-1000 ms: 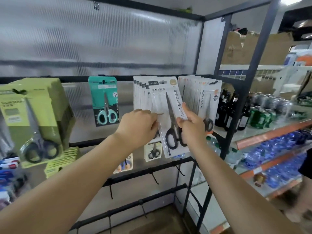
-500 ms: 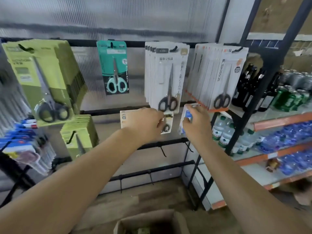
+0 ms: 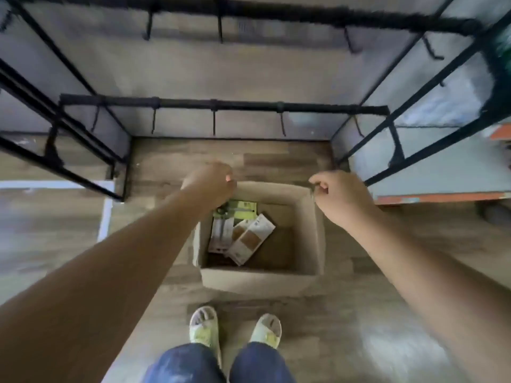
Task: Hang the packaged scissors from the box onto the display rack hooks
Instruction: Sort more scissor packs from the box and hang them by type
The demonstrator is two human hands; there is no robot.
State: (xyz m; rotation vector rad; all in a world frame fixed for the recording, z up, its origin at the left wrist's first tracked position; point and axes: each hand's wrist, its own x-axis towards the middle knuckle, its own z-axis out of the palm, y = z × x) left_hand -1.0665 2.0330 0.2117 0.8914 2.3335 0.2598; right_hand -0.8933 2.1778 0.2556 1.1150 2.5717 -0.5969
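- My feet in pale sandals stand on the wood floor, nearest me.
- Just beyond sits the open cardboard box, packaged scissors lying loose in its left half.
- My left hand hovers over the box's far-left corner, fingers curled, holding nothing.
- My right hand hangs loosely closed above the far-right corner, empty.
- Farthest, the black display rack shows bare hooks.

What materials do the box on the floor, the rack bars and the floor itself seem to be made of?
The box looks like plain brown cardboard, matte, with thick, soft-edged walls. The rack bars seem to be black-coated metal: thin, straight rods with small hooks hanging below. The floor shows wood-grain planks, possibly laminate or vinyl; a slight sheen appears lower right.
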